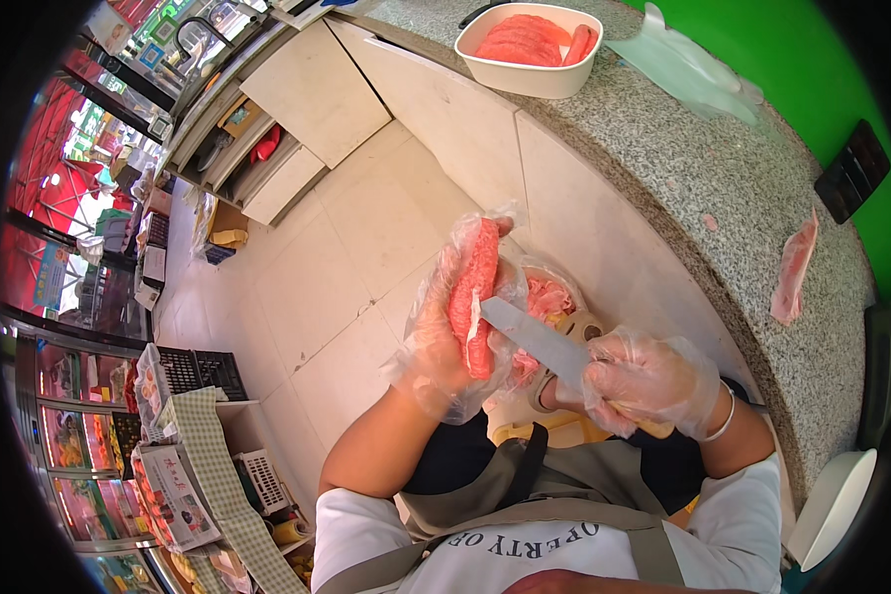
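Observation:
My left hand (436, 327), in a clear plastic glove, holds up a long pink-red citrus segment (475, 267) with a strip of white membrane on it. My right hand (643, 381), also gloved, grips a wide-bladed knife (535, 337) by its pale handle; the blade's tip is at the white strip. Below and behind the knife, partly hidden, is a bag-lined bin (549, 297) holding pink scraps. A white container (525, 77) of similar segments stands on the speckled stone counter (723, 178), beside a translucent plastic sheet (678, 64).
The counter curves along my right, with a black phone (851, 173), a pink scrap (794, 262) and a white tray (832, 505) at its edge. Low cabinets (307, 89) stand ahead. Crates (198, 376), boxes and a glass display case (84, 445) line the left. Tiled floor (327, 247) lies between.

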`<state>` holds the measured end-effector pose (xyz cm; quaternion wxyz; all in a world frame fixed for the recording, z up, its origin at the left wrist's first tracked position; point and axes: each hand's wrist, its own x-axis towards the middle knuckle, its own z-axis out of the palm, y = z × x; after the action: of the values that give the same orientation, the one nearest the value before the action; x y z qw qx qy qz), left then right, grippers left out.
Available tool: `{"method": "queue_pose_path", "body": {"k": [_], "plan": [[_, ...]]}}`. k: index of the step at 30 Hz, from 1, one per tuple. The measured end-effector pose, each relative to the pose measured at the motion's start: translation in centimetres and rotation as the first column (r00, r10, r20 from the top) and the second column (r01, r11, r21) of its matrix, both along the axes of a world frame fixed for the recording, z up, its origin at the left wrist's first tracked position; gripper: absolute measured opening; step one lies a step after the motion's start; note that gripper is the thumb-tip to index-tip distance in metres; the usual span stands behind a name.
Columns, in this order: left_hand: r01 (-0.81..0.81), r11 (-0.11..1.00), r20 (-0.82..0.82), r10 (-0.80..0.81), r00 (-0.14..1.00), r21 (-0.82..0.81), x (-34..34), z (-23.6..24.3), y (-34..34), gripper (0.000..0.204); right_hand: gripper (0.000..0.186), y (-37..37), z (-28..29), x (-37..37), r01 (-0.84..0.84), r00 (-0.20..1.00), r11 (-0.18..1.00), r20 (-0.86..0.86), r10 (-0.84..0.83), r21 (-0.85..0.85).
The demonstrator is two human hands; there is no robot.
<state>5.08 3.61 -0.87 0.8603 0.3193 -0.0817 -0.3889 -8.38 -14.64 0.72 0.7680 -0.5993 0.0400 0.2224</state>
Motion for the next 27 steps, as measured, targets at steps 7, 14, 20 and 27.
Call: {"method": "queue_pose_path", "body": {"k": [7, 14, 20, 27], "plan": [[-0.057, 0.998, -0.105, 0.054, 0.993, -0.027, -0.2, 0.4, -0.8, 0.063, 0.026, 0.4, -1.9, -0.3, 0.031, 0.949, 0.964, 0.309, 0.054, -0.263], [-0.001, 1.0, -0.036, 0.001, 0.999, -0.006, -0.1, 0.3, -0.2, 0.058, 0.022, 0.2, 1.0, 0.5, -0.028, 0.967, 0.935, -0.228, 0.114, 0.353], [-0.007, 1.0, 0.028, 0.006, 1.0, 0.031, 0.2, -0.2, -0.3, 0.06, 0.016, 0.9, -1.5, -0.3, 0.106, 0.889, 0.881, 0.442, 0.124, -0.461], [-0.047, 0.996, -0.088, 0.04, 0.995, -0.07, 0.2, -0.1, -0.3, 0.059, 0.007, 0.9, -1.4, -0.6, 0.398, 0.675, 0.627, 0.676, 0.294, -0.67]]}}
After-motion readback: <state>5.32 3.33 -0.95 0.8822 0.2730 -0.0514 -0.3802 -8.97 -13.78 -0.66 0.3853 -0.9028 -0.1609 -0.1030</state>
